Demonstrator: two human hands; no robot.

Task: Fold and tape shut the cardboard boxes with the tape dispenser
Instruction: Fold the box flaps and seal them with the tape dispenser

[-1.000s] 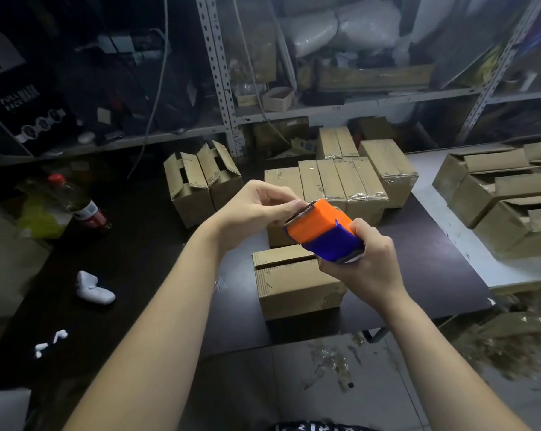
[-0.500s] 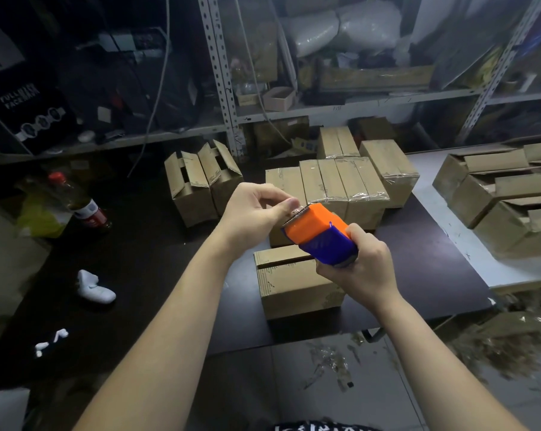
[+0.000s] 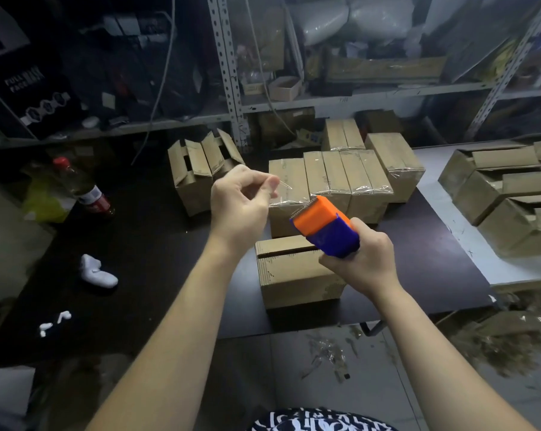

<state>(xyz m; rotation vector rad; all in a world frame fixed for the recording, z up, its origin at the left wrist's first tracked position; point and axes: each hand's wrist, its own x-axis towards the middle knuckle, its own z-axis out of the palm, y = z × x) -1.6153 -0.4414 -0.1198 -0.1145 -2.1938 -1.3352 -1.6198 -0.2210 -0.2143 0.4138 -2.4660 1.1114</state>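
My right hand [image 3: 361, 259] grips an orange and blue tape dispenser [image 3: 325, 227] above a small cardboard box [image 3: 297, 275] whose top flaps are folded down, with an open seam between them. My left hand [image 3: 241, 202] pinches the free end of the clear tape [image 3: 286, 199], which stretches from the dispenser's serrated edge up to the left. Behind stand several taped boxes [image 3: 344, 178] in a row.
Two boxes with open flaps [image 3: 201, 169] stand at the back left. More open boxes [image 3: 505, 194] lie on the white table at right. A bottle [image 3: 82, 188], white scraps [image 3: 98, 272] and metal shelving [image 3: 228, 73] surround the dark table [image 3: 157, 244]. Tape litter covers the floor.
My left hand has moved up and left away from the dispenser, drawing a length of clear tape out. The right hand with the dispenser stays nearly where it was.
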